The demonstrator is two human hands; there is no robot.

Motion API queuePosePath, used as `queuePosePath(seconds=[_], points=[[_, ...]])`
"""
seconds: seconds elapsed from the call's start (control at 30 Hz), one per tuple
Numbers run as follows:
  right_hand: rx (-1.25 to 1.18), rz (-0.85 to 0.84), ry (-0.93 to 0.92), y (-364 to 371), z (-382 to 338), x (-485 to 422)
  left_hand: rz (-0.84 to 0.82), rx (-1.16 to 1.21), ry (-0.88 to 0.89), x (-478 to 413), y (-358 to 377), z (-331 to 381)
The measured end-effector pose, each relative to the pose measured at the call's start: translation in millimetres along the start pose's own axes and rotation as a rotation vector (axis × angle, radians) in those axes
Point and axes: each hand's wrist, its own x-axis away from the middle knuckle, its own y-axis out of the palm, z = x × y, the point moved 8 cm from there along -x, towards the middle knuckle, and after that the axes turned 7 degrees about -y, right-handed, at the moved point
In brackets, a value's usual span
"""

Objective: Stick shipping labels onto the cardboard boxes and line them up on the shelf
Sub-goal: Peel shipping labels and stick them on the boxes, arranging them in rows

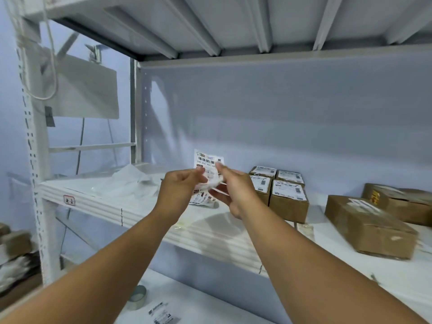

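A white shipping label (207,160) with a barcode stands upright in front of me, above the white shelf (131,210). My left hand (180,188) pinches its lower left part and my right hand (233,187) pinches its right side. More label sheets (203,199) lie on the shelf just below my hands. Several small labelled cardboard boxes (288,200) stand in a tight block to the right of my hands. Two larger brown boxes (369,226) lie further right, tilted and out of line.
Crumpled clear plastic (131,180) lies on the shelf's left part. On the lower shelf sit a tape roll (138,293) and loose labels (161,313). A white upright post (35,160) stands at the left, with brown boxes (14,244) beyond it.
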Motion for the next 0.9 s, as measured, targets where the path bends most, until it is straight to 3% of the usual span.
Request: queuePosePath(seconds=[0.2, 0.47, 0.6, 0.77, 0.9], points=[[0.246, 0.109, -0.093, -50.7, -26.2, 31.5, -0.019, 0.042, 0.042, 33.5, 30.8, 14.9], [0.489, 0.043, -0.146, -111.4, -57.0, 75.1, -0.053, 0.135, -0.116, 59.9, 84.3, 31.8], [0.439, 0.098, -0.205, -144.8, -82.5, 86.9, -0.174, 0.109, -0.123, 79.2, 121.1, 40.5], [0.178, 0.206, -0.213, -184.8, -103.4, 97.5, -0.224, -0.011, -0.031, 95.8, 156.9, 46.8], [0.237, 0.184, -0.194, -205.3, -108.9, 107.0, -0.268, -0.064, 0.015, 107.0, 182.9, 50.2]])
